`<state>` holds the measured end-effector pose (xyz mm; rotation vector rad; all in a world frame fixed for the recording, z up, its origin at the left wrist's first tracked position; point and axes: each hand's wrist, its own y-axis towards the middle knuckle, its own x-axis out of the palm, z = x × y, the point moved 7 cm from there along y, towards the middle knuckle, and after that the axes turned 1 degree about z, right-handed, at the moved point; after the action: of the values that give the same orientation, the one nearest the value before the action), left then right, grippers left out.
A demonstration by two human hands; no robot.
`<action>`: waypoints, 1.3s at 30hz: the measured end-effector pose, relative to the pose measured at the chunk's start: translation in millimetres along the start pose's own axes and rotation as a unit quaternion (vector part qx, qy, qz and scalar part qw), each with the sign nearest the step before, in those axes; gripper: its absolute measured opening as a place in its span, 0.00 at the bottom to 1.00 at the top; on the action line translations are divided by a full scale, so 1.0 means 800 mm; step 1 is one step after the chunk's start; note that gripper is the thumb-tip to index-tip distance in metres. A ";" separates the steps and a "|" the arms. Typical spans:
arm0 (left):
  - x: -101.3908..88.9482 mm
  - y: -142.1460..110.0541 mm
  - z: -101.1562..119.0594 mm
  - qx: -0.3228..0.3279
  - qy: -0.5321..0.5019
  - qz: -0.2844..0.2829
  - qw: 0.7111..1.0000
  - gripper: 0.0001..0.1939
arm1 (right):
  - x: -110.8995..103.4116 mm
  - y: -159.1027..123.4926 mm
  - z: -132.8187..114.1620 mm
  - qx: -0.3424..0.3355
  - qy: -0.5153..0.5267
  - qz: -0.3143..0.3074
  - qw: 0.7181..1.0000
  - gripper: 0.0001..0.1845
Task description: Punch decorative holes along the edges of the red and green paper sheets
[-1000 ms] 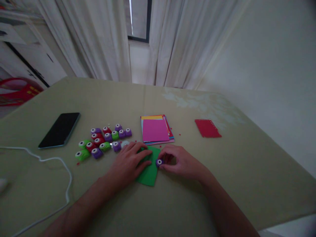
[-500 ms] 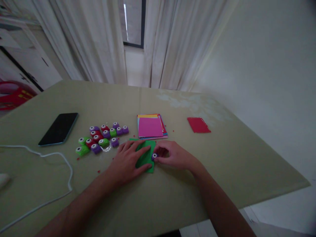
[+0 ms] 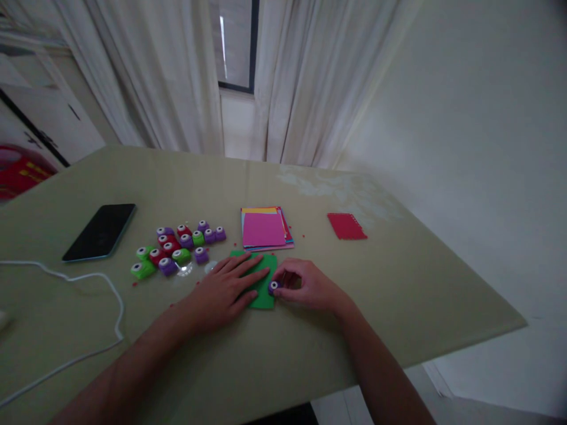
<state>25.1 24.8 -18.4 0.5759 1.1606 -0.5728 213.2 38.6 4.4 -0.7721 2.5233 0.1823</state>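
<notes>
A green sheet of paper (image 3: 264, 300) lies on the table in front of me. My left hand (image 3: 228, 289) rests flat across its left part with the fingers spread. At the sheet's right edge, my right hand (image 3: 305, 283) pinches a small purple craft punch (image 3: 273, 287) with a white top and a dark star-like mark. Whether the paper sits inside the punch's slot I cannot tell. Several more punches (image 3: 181, 256) in green, red and purple stand grouped to the left, beyond my left hand.
A stack of coloured paper (image 3: 264, 229), pink on top, lies behind the green sheet. Further right is a red sheet (image 3: 346, 226) with a punched edge. A black tablet (image 3: 101, 232) and a white cable (image 3: 106, 276) are on the left. Tiny red bits dot the table (image 3: 398, 283).
My right hand and the purple punch have shifted slightly down along the green sheet's right edge. My left hand's thumb has drawn back from that edge. The whole view has turned a little.
</notes>
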 end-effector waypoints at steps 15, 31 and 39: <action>0.003 0.008 0.004 0.032 0.024 0.035 0.999 0.27 | -0.004 0.000 0.011 0.000 0.057 -0.049 0.997 0.16; 0.003 0.012 0.007 0.030 0.039 0.028 0.998 0.25 | -0.002 0.001 0.018 0.008 0.085 -0.064 0.994 0.17; 0.003 0.011 0.006 0.021 0.023 0.030 0.999 0.26 | -0.002 0.001 0.015 0.017 0.084 -0.067 0.994 0.17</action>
<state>34.7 27.7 -17.9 0.6612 1.1729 -0.5358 219.0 42.8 -5.1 -0.9772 2.6120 0.0294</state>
